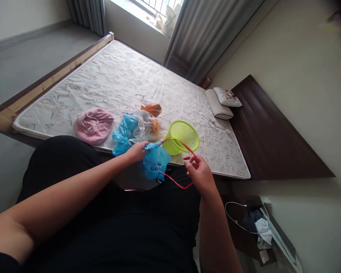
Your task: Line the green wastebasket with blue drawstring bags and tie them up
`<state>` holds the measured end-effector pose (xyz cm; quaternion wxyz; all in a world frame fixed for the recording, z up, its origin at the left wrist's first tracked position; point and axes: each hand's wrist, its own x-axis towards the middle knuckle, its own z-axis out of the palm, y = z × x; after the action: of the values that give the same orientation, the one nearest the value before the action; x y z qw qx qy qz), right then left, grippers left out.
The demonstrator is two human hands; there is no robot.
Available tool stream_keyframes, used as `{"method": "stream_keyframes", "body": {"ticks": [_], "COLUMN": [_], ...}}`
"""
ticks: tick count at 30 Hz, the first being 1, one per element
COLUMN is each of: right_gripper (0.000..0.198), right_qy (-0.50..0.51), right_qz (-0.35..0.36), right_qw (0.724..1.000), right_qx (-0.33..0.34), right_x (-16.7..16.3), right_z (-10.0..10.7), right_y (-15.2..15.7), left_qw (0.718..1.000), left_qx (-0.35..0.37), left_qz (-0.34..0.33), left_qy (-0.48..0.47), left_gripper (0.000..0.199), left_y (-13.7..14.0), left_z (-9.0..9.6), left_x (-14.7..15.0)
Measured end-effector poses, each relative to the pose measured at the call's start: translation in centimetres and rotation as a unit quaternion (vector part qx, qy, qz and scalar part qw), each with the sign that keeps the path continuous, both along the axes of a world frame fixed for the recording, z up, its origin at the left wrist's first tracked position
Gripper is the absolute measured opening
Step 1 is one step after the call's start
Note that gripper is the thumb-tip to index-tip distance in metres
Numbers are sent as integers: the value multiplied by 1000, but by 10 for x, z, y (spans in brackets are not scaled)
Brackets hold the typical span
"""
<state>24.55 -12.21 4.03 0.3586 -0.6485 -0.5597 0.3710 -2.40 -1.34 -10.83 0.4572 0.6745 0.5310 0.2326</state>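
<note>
Over my lap, my left hand (138,151) is closed on the gathered top of a blue plastic bag (157,163), which hangs below it. From the bag a red drawstring (179,141) loops out to the right, where my right hand (199,171) grips it with curled fingers. The lower strand of the string sags under the loop. Just beyond my hands, a yellow-green mesh basket (184,136) lies tilted at the mattress edge. Left of it are another blue bag (125,131), a clear plastic bag (142,125) and an orange bag (152,109).
A folded pink fuzzy cloth (94,125) lies on the letter-printed mattress (130,76), near my knee. Pillows (226,98) rest by the dark headboard (272,132). To the lower right, a bedside table (244,242) carries a white cable (230,220) and a crumpled white item (263,229).
</note>
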Motion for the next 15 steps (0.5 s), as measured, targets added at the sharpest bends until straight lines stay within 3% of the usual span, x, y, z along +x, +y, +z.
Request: {"method": "stream_keyframes", "body": {"ticks": [1,4,6,8,10,13,15], "right_gripper": [36,90,102,92,65,33,27], "right_qy": [-78,-218,-261,-262,-212,-130,-102], "right_qz": [-13,-1,13,28,51,40,5], "right_qw": [997,971,959,959,974,991,995], "right_qx": [20,98,114,106,66,8,-1], "right_x": [-1,-19,-39,-53,-54,-34,-15], "right_z": [-10,-44,-66,-83,-94,-98,-95], "right_y": [2,7,14,26,41,61,68], "left_qw": [999,996,994,990,988,991,995], "left_qx": [4,34,56,66,64,52,61], "left_qz": [7,1,-33,-77,-106,-94,-69], "left_qy": [-31,-81,-92,-94,-95,-80,-49], "left_gripper": [35,38,36,35,30,23,25], "left_y": [-1,-8,-14,-19,-20,-16,-9], "left_z": [4,17,25,32,37,44,47], "left_x": [0,3,5,4,0,-10,-19]}}
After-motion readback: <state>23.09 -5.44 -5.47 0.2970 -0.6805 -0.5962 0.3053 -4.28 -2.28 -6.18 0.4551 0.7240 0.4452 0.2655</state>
